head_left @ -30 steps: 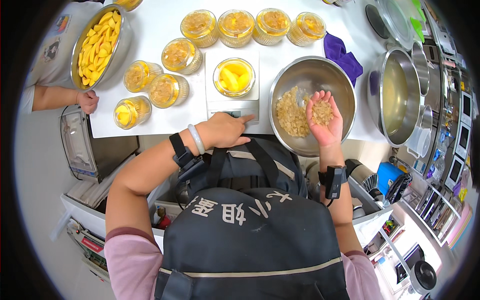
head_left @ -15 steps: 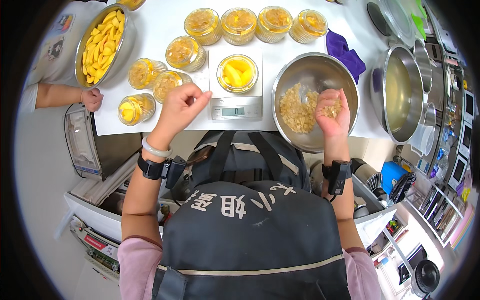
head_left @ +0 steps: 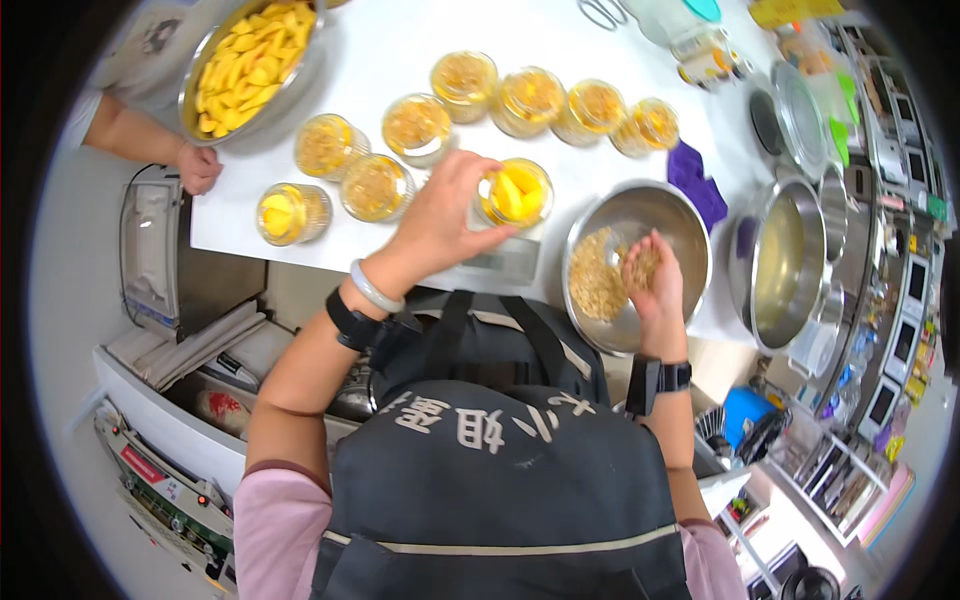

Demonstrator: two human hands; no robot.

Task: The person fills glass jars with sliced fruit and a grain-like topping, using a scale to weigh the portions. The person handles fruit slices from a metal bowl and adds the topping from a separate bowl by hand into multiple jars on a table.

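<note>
My left hand [head_left: 440, 222] reaches to the left side of a glass jar of yellow fruit slices [head_left: 518, 192], thumb and fingers curved around it. The jar stands on a kitchen scale [head_left: 512, 264], partly hidden by the hand. Over a steel bowl [head_left: 690, 230], my right hand [head_left: 658, 296] is cupped around a small heap of translucent amber flakes [head_left: 642, 268]. More of these flakes [head_left: 595, 285] lie in the bowl's left part, along with something shiny, half covered. Several filled jars [head_left: 418, 124] topped with amber pieces form a curve behind and left of the scale.
A jar with bare yellow slices [head_left: 292, 214] stands near the front left edge. Behind it is a large steel bowl of sliced fruit [head_left: 318, 45]; another person's hand [head_left: 199, 168] rests beside it. A purple cloth [head_left: 692, 180] and a basin of pale liquid [head_left: 738, 262] are at right.
My left hand has moved right from above the table's edge to the jar on the scale. My right hand still holds flakes over the bowl. The whole view has shifted.
</note>
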